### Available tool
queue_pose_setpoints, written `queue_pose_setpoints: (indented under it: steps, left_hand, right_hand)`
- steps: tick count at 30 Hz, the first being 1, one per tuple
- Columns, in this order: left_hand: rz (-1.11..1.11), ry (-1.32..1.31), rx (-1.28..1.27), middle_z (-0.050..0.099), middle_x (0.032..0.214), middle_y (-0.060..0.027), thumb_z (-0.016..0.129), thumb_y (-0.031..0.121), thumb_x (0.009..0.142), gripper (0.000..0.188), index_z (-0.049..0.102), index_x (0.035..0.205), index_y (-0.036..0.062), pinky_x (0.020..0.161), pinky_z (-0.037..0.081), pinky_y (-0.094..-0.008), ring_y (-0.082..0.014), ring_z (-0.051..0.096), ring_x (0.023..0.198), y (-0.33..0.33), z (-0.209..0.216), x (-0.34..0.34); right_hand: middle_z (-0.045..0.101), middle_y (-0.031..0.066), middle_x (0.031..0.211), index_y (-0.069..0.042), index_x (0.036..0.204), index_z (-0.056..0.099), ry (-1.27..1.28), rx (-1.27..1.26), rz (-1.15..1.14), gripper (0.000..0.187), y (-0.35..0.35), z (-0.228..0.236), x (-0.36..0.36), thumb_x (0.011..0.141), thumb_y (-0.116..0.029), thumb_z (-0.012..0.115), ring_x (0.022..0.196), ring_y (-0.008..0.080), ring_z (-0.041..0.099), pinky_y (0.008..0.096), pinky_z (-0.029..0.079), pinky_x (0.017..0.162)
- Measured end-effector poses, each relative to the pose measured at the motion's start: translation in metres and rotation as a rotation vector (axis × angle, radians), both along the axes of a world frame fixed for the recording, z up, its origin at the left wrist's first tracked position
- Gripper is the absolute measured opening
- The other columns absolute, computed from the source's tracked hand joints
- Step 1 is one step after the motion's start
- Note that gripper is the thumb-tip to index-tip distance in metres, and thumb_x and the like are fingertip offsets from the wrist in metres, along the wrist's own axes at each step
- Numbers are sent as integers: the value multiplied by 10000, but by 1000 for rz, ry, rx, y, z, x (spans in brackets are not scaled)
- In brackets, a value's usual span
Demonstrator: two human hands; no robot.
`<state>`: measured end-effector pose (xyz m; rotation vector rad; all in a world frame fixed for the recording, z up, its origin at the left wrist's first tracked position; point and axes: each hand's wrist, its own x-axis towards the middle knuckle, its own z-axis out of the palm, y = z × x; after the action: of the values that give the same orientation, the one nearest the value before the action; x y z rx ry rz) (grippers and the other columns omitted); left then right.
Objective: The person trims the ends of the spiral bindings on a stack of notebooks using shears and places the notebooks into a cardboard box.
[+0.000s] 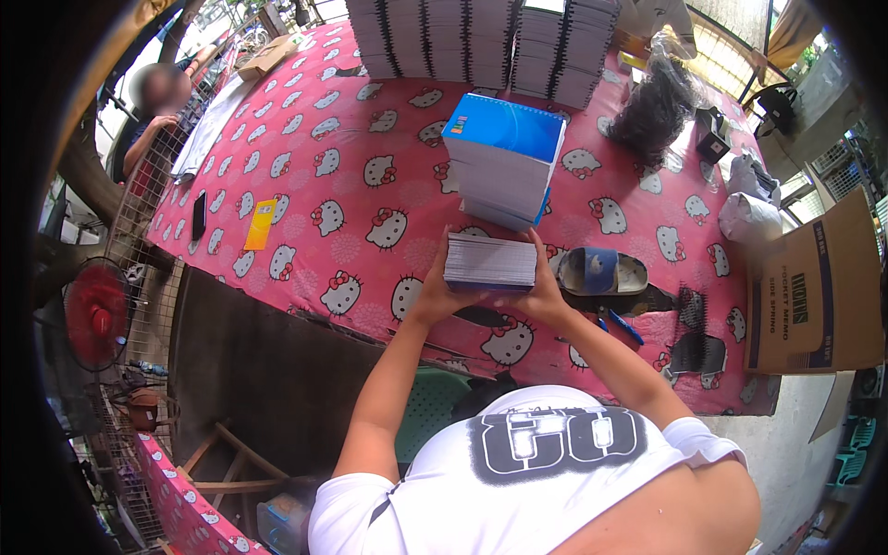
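Note:
Between my two palms, near the front edge of the pink table (365,264), stands a thick block of white sheets (490,259) with blue along its lower side. My left hand (437,285) is closed against its left side, and my right hand (546,285) presses its right side. Just beyond it rises a tall stack of notebooks (507,129) with a blue cover on top. To the right of my right hand lies a blue and grey slipper (603,271). A blue-handled tool (624,326), its kind unclear, rests nearer my right forearm.
Tall piles of spiral-bound notebooks (435,42) line the far side. A black plastic bag (652,106) and a large cardboard box (812,287) are at right. A phone (199,215) and yellow card (261,225) lie at left. Beyond stands a red fan (95,314); another person (153,139) sits far left.

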<state>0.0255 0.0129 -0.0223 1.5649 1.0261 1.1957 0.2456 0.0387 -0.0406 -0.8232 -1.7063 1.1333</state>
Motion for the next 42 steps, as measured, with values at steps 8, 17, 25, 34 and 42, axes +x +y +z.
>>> queue_pose_setpoints:
  steps: [8,17,25,34,42]
  left_hand:
    - [6,-80,-47,427,1374,-148,880,119,633,1315,-110,1496,62,1070,357,-382,-260,424,1289,-2,1,3]
    - [49,13,8,432,1361,-137,887,109,612,1167,120,1489,26,1051,378,-395,-255,449,1262,4,-17,-5]
    - [-14,-175,-113,440,1367,-136,876,66,609,1139,141,1477,21,1050,382,-376,-233,431,1284,2,-7,5]
    - [25,-23,-65,464,1328,-118,846,32,630,1007,242,1436,23,1048,377,-360,-223,450,1250,6,-31,-3]
    - [78,41,-44,499,1297,-114,831,41,663,939,286,1428,22,1011,407,-365,-238,491,1203,14,5,-7]
  right_hand:
    - [356,189,1419,-3,1489,-54,198,-68,2,1289,-7,19,-18,656,-327,875,1294,278,403,376,310,1081]
    - [291,236,1470,37,1480,73,-177,294,-177,1193,-30,89,-15,692,-515,778,1390,323,271,448,204,1133]
    - [232,236,1511,60,1427,249,-997,478,24,1100,-11,84,-32,689,-617,703,1405,398,210,524,164,1138]
    - [340,186,1390,-10,1463,141,-312,6,-156,1170,-12,22,27,588,-196,895,1314,294,350,378,314,1074]
    - [481,194,1315,4,1326,415,-153,-189,-64,773,-5,39,-7,686,-142,824,1190,286,501,377,407,987]
